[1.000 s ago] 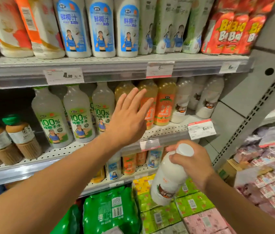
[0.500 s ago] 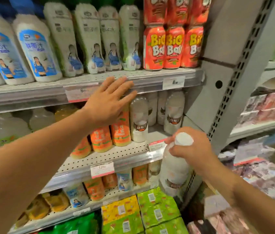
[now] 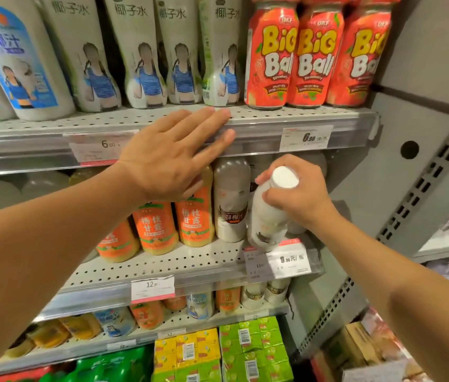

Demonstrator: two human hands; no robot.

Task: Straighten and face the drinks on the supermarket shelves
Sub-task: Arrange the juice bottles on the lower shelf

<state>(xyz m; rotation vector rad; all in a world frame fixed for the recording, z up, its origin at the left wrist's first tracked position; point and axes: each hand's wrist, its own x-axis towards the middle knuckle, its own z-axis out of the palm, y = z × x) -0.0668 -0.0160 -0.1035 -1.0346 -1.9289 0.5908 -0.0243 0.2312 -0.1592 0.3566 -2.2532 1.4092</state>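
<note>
Blue-label bottles point(image 3: 17, 64): far left of the upper shelf, white bodies with a blue panel and a printed figure, standing upright.
Coconut-water bottles point(image 3: 146, 51): a row of pale bottles with Chinese lettering and a figure in a striped top, right of the blue-label ones, all with the print turned outward.
Left hand point(image 3: 168, 158): open and flat, fingers spread and pointing right, holding nothing; it lies in front of the upper shelf's front rail, its fingertips over the clear price strip.
Upper shelf rail point(image 3: 259, 125): perforated grey metal with price tags, one reading 6.00 partly behind the left wrist.
Orange mango drinks point(image 3: 156, 227): three bottles on the middle shelf below the left palm, orange labels facing out, the leftmost leaning slightly.
Brown-label coconut bottle point(image 3: 230, 205): upright just right of the orange drinks, dark label forward.
White coconut-milk bottle point(image 3: 268, 216): the item in hand, tilted with its white cap toward the camera, its base at the front right edge of the middle shelf, just beside the brown-label bottle.
Right hand point(image 3: 297, 194): closed around the white bottle's neck and shoulder just under the cap.
Big Ball bottles point(image 3: 314, 53): three red strawberry drinks at the right end of the upper shelf, labels forward.
Juice cartons point(image 3: 226, 351): yellow and green packs at the bottom.
</note>
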